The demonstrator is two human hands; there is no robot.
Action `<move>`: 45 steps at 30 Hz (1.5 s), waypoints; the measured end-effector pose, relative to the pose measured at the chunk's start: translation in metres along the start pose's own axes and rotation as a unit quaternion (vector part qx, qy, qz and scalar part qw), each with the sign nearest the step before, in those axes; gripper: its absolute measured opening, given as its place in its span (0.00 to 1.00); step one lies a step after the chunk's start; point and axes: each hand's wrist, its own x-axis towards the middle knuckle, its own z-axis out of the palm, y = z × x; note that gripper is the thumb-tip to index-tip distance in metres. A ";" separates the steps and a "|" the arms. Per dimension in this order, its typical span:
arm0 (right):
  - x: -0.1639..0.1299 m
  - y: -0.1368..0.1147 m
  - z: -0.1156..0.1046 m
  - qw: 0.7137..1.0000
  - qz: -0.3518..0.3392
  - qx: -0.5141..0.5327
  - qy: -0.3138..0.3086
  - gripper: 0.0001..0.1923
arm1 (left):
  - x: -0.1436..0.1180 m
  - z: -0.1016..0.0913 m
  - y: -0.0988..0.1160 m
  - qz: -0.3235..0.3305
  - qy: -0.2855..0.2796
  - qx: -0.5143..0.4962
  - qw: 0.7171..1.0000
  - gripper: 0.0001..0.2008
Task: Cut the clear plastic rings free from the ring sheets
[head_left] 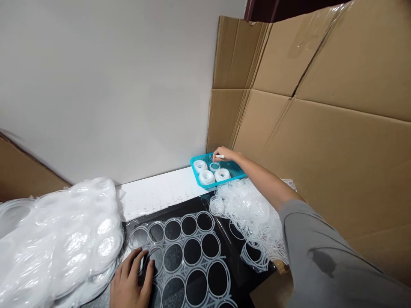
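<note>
I was in the middle of clearing rings off the moulded sheet: my right hand (224,154) was stretched out over the far edge of the teal basket (238,172), fingers pinched on a small white piece (219,156), while one loose clear ring (215,166) and three stacks of white rings (210,173) lay inside the basket. My left hand (132,281) lay flat and unclenched on the near end of the clear ring sheet (189,256), pressing it to the black mat (238,273) and gripping nothing. As I judged it, the step in hand was dropping a finished piece at the basket, and the next move called for letting go cleanly inside the rim, then bringing the arm back low enough to reach the sheet without dragging anything. The tangle of spent ring frames (253,214) sat just beneath my forearm, between basket and sheet, and I thought my grey sleeve (324,256) could easily snag it. A big heap of clear plastic sheets (61,239) crowded my left side, touching the mat's edge, and cardboard panels (321,128) walled in the right.
</note>
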 end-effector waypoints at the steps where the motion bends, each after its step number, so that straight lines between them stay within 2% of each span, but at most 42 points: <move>1: 0.000 0.000 0.000 1.000 0.001 0.005 0.000 0.08 | 0.000 0.000 0.000 -0.003 -0.003 -0.002 1.000 0.23; 9: -0.002 0.005 0.000 0.999 0.027 0.041 -0.008 0.10 | 0.000 0.001 -0.001 -0.006 -0.005 -0.005 1.000 0.23; 14: -0.003 0.011 0.009 0.998 0.059 0.035 -0.012 0.09 | -0.001 0.001 0.000 -0.008 -0.004 -0.005 1.000 0.23; 20: -0.001 0.007 0.019 0.995 0.057 0.078 -0.037 0.15 | -0.003 0.000 0.000 -0.005 -0.003 -0.010 1.000 0.23; 33: -0.001 0.001 0.010 0.983 0.055 0.169 -0.054 0.11 | -0.003 0.001 -0.001 0.010 -0.001 -0.003 1.000 0.22; 39: -0.003 -0.001 0.007 0.985 0.062 0.148 -0.058 0.10 | -0.003 0.001 -0.001 0.005 -0.007 -0.004 1.000 0.22; 45: -0.003 0.009 0.015 0.992 0.112 0.049 -0.033 0.14 | -0.002 0.001 -0.002 0.010 0.002 -0.004 1.000 0.22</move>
